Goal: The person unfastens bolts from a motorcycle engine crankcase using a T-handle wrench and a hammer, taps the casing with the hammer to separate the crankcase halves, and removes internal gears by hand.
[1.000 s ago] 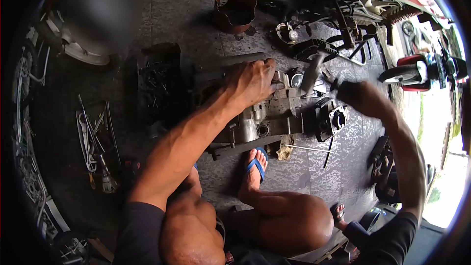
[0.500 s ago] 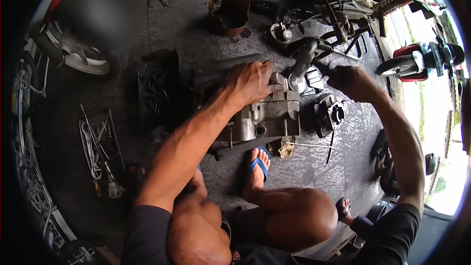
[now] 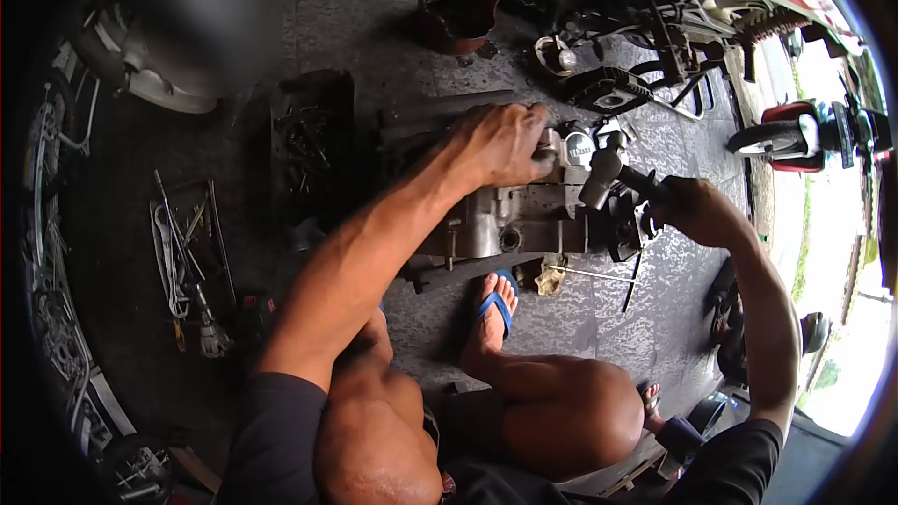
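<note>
A metal engine case point(image 3: 482, 224) lies on a dark support on the floor before me. My left hand point(image 3: 510, 145) is closed at its far upper edge, thumb and curled fingers about a part of the casing. In my right hand point(image 3: 702, 210) is a hammer point(image 3: 603, 178), gripped by its handle. The hammer head hangs over the right end of the case; I cannot tell whether it touches. Below the hammer and my right hand sits a dark cylinder block point(image 3: 627, 229), partly covered. A round silver cover point(image 3: 580, 148) lies just past the case.
At left are a tray of dark bolts point(image 3: 309, 145), wrenches point(image 3: 168, 257) and a brush point(image 3: 212, 337). A cut rusty container point(image 3: 458, 19) and a motorcycle frame point(image 3: 673, 47) stand beyond. A crumpled rag point(image 3: 550, 276) and thin rod point(image 3: 599, 274) lie near my sandalled foot point(image 3: 496, 304).
My right hand has brought the hammer down and nearer to me, from beyond the silver cover to over the case's right end. My left hand keeps its place on the case.
</note>
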`<state>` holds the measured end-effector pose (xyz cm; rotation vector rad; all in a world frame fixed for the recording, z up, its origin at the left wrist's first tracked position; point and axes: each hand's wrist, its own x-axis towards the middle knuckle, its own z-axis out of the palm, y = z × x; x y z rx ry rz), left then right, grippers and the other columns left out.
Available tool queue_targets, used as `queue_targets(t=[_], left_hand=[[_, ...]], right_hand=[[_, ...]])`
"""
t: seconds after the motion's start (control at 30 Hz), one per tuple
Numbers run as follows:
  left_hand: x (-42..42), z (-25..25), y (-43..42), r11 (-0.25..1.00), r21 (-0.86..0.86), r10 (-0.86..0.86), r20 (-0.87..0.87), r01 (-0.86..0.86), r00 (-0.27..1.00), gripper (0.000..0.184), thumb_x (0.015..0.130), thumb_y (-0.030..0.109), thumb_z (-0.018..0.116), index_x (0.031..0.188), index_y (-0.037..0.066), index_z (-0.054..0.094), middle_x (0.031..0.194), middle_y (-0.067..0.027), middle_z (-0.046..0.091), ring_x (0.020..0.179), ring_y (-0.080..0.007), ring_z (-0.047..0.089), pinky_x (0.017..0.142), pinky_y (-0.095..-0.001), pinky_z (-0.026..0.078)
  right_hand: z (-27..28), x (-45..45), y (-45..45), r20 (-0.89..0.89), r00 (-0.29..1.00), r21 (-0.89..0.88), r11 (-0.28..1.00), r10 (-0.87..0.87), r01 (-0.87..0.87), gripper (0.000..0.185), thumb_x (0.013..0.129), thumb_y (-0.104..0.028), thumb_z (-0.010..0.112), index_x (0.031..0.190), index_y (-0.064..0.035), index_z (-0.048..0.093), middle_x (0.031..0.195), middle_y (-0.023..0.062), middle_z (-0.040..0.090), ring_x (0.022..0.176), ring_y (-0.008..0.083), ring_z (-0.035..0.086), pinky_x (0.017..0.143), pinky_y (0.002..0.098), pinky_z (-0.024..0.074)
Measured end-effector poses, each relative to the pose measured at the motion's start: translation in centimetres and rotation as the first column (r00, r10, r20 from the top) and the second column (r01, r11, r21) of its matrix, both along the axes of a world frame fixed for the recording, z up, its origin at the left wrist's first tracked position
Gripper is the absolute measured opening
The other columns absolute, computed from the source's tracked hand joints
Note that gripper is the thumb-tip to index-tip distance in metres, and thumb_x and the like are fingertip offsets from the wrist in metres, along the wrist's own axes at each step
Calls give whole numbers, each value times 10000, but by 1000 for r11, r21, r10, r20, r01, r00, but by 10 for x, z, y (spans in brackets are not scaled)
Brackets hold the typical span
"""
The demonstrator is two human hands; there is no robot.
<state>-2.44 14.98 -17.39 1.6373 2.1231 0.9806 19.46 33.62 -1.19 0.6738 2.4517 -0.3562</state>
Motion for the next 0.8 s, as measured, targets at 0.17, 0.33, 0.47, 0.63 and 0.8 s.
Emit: queue_targets(t=[0.17,0.33,0.47,0.63,0.8], left_hand=[[-4,11,-1,988,-144,-50,36,54,998,405,843,314,677,1056,7,520,944,-224,661,894,-416,659,803,-481,534],[-4,12,3,993,-96,-74,16,75,997,383,852,314,686,1033,16,528,957,-198,664,904,-415,654,804,-470,533],[-3,14,-1,991,-131,-31,4,31,1000,397,852,325,694,1030,11,529,991,-227,654,961,-420,640,824,-475,525],[-6,10,3,984,-135,-118,16,119,993,418,863,356,681,1049,10,537,995,-243,655,988,-422,639,864,-485,512],[-5,7,2,986,-122,-102,63,109,993,416,836,330,709,1045,0,565,992,-241,662,989,-413,644,872,-476,513]], right_hand=[[-2,-3,10,-207,977,82,994,-57,75,270,913,-285,683,982,-28,639,750,140,667,671,240,653,632,397,502],[7,-19,24,47,962,24,963,268,-270,323,897,-372,685,980,-60,668,818,156,688,754,298,693,672,443,519],[-30,8,49,-317,926,64,979,205,-195,321,896,-321,689,951,-11,628,727,172,646,698,328,650,616,423,480],[8,-21,0,-16,999,29,999,46,-45,277,891,-316,694,996,-66,642,779,150,673,756,326,684,687,431,522],[-7,0,-30,-156,985,27,997,76,-73,281,868,-296,712,986,-57,625,740,167,651,706,368,658,640,455,499]])
